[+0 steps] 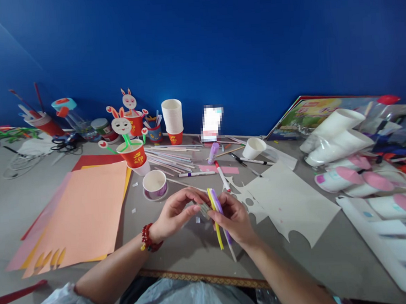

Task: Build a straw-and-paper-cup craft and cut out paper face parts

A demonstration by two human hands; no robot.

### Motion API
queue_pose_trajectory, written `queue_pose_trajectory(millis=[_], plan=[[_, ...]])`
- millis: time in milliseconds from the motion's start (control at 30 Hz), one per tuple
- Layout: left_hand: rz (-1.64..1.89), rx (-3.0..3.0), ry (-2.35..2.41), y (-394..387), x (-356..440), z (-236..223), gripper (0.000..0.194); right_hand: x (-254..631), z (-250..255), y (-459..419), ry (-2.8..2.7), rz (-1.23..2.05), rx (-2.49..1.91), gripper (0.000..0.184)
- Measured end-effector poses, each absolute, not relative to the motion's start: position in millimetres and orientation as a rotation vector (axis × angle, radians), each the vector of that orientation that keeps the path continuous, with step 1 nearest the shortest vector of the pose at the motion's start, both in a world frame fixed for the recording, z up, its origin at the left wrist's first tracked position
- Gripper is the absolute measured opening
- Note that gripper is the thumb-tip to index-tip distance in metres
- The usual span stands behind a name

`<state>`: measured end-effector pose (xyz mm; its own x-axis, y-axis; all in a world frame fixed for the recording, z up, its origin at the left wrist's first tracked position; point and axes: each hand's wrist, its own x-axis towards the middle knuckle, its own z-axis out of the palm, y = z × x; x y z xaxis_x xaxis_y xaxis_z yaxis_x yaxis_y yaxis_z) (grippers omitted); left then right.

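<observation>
My left hand [179, 212] pinches a small greyish, see-through piece [205, 210], perhaps tape, between thumb and fingers. Close beside it, my right hand [237, 219] grips a fuzzy yellow strip [219, 237] and a fuzzy purple strip [216, 203], which look like pipe cleaners. A thin pale stick [233, 254] pokes out below the right hand. The greyish piece reaches the strips; whether it is stuck to them I cannot tell. Both hands are above the table near its front edge. A paper bowl [154, 183] stands beyond the left hand.
Stacked coloured paper [86, 214] lies left, cut white card [295, 206] right. Behind are rabbit-decorated red cups [134, 157], stacked white cups [172, 115], several paper sticks [172, 158], markers [222, 174] and a tipped white cup [254, 147]. Bagged cups [339, 134] crowd the right.
</observation>
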<state>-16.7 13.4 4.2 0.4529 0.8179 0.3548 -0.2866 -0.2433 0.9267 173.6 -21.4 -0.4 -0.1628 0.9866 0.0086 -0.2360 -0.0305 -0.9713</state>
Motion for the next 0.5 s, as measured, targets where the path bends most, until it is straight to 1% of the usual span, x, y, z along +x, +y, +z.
queue_pose_trajectory(millis=[300, 500], plan=[[1.129, 1.522, 0.553, 13, -17, 4, 0.007, 175, -2, -22, -1.217, 1.361, -1.017, 0.035], [1.088, 2.040, 0.692, 20, -25, 16, 0.006, 175, -2, -19, -1.224, 1.324, -1.045, 0.034]])
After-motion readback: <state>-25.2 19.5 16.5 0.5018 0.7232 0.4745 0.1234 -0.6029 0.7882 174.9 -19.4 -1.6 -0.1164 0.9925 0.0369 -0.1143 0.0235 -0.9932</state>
